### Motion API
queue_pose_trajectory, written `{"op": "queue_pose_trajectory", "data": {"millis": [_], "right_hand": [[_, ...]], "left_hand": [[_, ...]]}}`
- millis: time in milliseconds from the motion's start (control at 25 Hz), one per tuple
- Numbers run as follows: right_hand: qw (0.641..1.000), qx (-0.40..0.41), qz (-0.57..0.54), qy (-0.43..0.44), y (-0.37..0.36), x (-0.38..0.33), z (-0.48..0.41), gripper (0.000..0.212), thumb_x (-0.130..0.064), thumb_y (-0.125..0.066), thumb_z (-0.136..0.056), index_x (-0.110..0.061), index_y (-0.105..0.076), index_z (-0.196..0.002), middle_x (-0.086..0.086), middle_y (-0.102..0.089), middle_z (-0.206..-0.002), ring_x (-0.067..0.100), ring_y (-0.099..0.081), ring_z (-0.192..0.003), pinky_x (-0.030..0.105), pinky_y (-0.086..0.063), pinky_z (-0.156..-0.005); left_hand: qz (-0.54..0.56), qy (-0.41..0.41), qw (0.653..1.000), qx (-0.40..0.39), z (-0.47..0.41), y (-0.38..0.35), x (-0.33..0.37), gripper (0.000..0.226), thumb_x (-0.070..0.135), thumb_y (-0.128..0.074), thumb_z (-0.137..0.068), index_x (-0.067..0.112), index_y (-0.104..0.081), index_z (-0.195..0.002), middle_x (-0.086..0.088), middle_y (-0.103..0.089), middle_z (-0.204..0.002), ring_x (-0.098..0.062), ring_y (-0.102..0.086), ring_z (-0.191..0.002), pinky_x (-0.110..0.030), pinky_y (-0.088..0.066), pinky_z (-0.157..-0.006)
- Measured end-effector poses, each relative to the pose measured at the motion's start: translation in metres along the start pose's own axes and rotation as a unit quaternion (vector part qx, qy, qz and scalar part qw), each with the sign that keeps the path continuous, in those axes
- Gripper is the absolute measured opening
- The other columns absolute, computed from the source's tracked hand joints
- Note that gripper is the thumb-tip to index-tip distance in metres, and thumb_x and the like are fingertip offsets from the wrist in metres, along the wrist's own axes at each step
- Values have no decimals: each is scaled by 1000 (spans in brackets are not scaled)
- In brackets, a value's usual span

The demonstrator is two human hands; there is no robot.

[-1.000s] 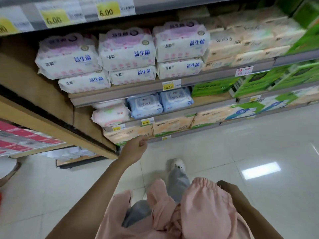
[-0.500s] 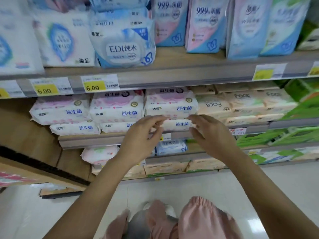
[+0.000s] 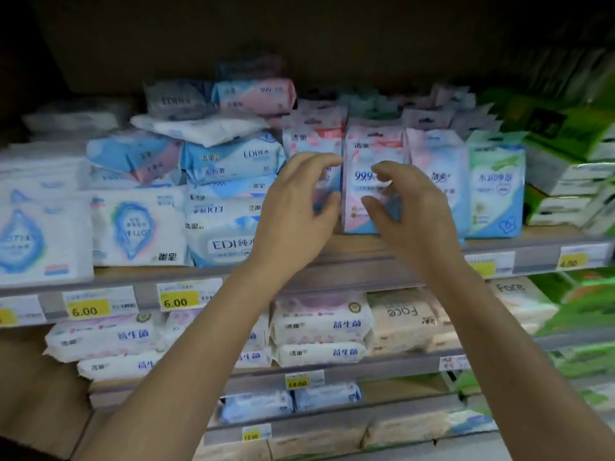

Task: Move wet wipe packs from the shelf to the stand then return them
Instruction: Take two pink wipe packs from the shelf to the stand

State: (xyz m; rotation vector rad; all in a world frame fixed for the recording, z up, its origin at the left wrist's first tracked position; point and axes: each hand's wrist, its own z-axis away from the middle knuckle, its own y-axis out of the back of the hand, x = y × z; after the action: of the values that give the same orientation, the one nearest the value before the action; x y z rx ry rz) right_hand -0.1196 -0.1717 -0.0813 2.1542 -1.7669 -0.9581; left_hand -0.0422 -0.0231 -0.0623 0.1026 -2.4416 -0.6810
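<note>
Several wet wipe packs stand upright in a row on the upper shelf. My left hand is raised in front of a pink-and-blue pack, with fingers and thumb curved apart around its face. My right hand hovers in front of the neighbouring pink "99.9" pack, its fingers also loosely curved. The frame is blurred by motion. Neither hand plainly grips a pack, and I cannot tell whether the fingertips touch them.
Flat blue "EDI" packs are piled to the left, and a green-and-white pack stands to the right. White-and-pink packs fill the shelf below, with yellow price tags on the rails. Green tissue bundles sit at far right.
Both hands have risen from the lower shelf's white packs to the upright packs on the upper shelf. My view has tilted upward with them.
</note>
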Motion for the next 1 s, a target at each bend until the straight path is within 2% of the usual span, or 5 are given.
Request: {"op": "queue_pose_trajectory", "data": {"millis": [200,480,680,800,1000], "right_hand": [[998,-33,52,-23,-8,31,-42,46,-19,-71,-82,-7,-55,-123,11,-59,-120,30,-55,-108,36,-43,-91],[996,-9,94,2,-22,46,-20,46,-7,-80,-66,-2,-62,-108,17,-62,-109,38,-60,-96,45,-49,-84],[999,-16,44,-21,-14,46,-21,40,-5,-72,-76,-4,-59,-114,11,-60,-113,26,-58,-100,34,-45,-89],[999,-17,1,-36,-8,42,-27,37,-6,-68,-81,-8,-58,-117,4,-58,-108,1,-49,-86,10,-38,-81],[995,28,-65,-64,6,39,-46,27,-8,-59,-89,-9,-59,-117,-1,-58,-100,-3,-50,-80,1,-36,-74]], "left_hand": [[10,110,993,-39,-37,-30,2,50,11,-64,-82,13,-49,-129,-4,-50,-126,-16,-50,-114,-21,-37,-94],[18,206,974,-93,-17,-82,-6,63,25,-66,-82,15,-35,-136,-3,-43,-128,-18,-46,-119,-28,-41,-96],[-18,216,975,-52,-10,-92,-5,56,28,-72,-78,12,-41,-122,-6,-48,-120,-22,-49,-110,-27,-38,-82],[45,235,969,-61,-11,-91,-5,55,27,-78,-70,17,-44,-112,-3,-59,-109,-22,-57,-101,-36,-48,-81],[152,273,948,-62,-6,-69,0,32,23,-67,-85,27,-40,-102,24,-51,-88,1,-55,-85,-9,-40,-62]]}}
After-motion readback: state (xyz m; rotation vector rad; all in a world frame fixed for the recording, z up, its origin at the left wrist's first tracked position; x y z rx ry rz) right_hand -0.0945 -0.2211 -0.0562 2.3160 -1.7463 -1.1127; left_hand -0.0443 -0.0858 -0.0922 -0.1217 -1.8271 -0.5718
